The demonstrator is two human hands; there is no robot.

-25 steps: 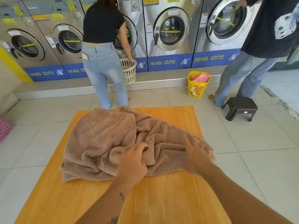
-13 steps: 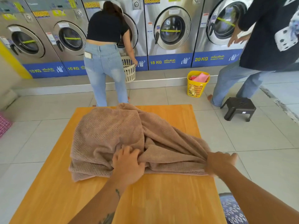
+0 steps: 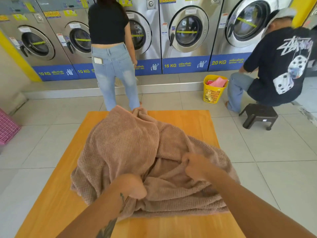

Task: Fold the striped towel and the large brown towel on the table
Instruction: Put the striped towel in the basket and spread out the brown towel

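The large brown towel [image 3: 125, 148] lies bunched in loose folds across the middle of the orange wooden table [image 3: 188, 121]. My left hand [image 3: 132, 186] grips a bunch of the towel near its front edge, lifting the cloth into a hump. My right hand [image 3: 195, 164] pinches a fold of the same towel toward its right side, fingers curled into the fabric. No striped towel shows in this view.
A person in jeans [image 3: 115, 66] stands at the table's far edge facing the washing machines [image 3: 187, 31]. Another person [image 3: 277, 69] crouches at the right by a dark stool [image 3: 259, 115] and a yellow basket [image 3: 214, 90]. A pink basket [image 3: 6, 127] sits far left.
My right hand moved left from the towel's right corner onto a fold nearer the middle. The left hand gathered more cloth and raised it. The person at right crouched down.
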